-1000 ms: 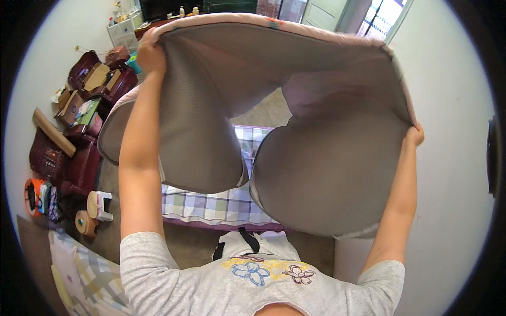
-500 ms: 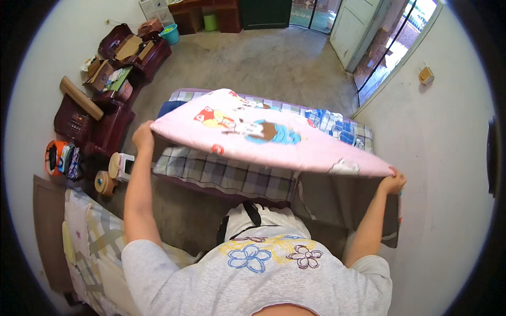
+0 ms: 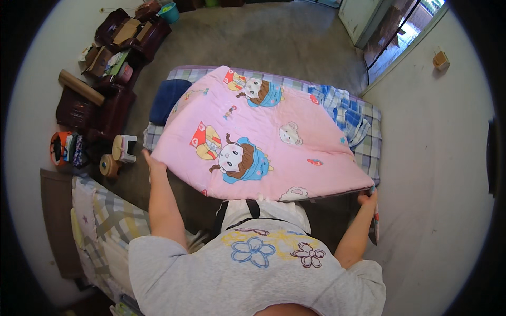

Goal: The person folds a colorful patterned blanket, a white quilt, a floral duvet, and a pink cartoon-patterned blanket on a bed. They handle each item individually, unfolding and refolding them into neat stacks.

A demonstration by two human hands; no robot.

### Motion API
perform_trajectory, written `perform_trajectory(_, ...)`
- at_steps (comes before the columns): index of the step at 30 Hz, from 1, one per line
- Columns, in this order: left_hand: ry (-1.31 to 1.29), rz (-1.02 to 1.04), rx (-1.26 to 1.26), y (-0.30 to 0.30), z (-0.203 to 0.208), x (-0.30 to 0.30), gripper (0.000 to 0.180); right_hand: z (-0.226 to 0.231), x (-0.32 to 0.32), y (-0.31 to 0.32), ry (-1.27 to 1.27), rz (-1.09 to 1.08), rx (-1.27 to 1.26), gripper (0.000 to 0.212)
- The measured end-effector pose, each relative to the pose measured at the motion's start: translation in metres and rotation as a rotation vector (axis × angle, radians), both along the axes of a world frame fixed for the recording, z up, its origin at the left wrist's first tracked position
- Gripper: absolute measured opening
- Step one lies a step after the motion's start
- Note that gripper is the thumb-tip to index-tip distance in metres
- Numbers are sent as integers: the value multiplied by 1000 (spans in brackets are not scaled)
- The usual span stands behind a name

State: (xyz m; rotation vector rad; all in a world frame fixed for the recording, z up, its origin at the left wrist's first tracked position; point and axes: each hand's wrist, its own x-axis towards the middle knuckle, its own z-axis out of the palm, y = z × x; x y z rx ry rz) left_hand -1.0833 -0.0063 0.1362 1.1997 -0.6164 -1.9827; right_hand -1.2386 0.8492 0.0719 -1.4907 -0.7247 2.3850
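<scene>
A pink quilt (image 3: 253, 145) printed with cartoon girls and bears is spread over a low bed with a plaid sheet (image 3: 367, 158). At the quilt's left edge, my left hand (image 3: 155, 162) grips it, the fingers partly hidden by the cloth. My right hand (image 3: 369, 198) is closed on the near right corner, where a dark underside and a hanging flap show. A dark blue pillow (image 3: 166, 102) lies at the bed's left end, partly under the quilt. Toward the right end lies a crumpled blue-and-white checked cloth (image 3: 340, 113).
Dark red wooden chairs (image 3: 113, 113) with cardboard boxes line the left wall. Close to the bed's left end stand a small white stool (image 3: 125, 150) and a round wooden stool (image 3: 109, 166). Another bed (image 3: 116, 226) is at lower left. A doorway (image 3: 392, 45) opens at the far right.
The quilt has come down from a raised, tilted position and now lies flatter over the bed. Both hands have lowered toward me, and more of the print shows.
</scene>
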Motion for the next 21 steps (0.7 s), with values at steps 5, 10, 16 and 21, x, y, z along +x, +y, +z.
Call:
perform_trajectory(5, -107, -328, -60, 12, 3, -92, 37, 14, -44, 55, 229, 304, 328, 31)
perform_trajectory(10, -20, -517, -437, -94, 78, -166, 40, 129, -135, -125, 355, 428, 508, 41)
perform_trajectory(16, -181, -509, -711, -115, 196, -288, 55, 232, -268, -150, 407, 263, 995, 53)
perform_trajectory(21, -151, -657, -1514, -157, 290, -342, 31, 379, -277, -200, 717, 354, 1022, 48)
